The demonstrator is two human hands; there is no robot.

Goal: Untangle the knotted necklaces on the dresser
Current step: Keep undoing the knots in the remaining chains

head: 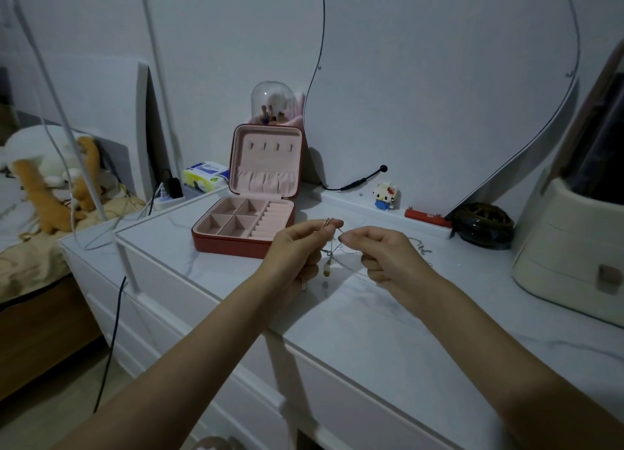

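Thin tangled necklaces [332,252] hang between my two hands above the white marble dresser top [371,314]. My left hand [297,247] pinches a chain end with a small gold piece at its fingertips. My right hand [388,257] pinches another strand just to the right of it. A small amber pendant [326,269] dangles below the knot. More silver chain [420,247] trails on the dresser behind my right hand.
An open red jewellery box [250,223] with pink lining stands behind my left hand. A block-built cat figure [385,194], a red tube [427,217] and a dark round dish [483,225] line the back. A cream organiser [570,247] stands at right, a mirror [439,78] behind.
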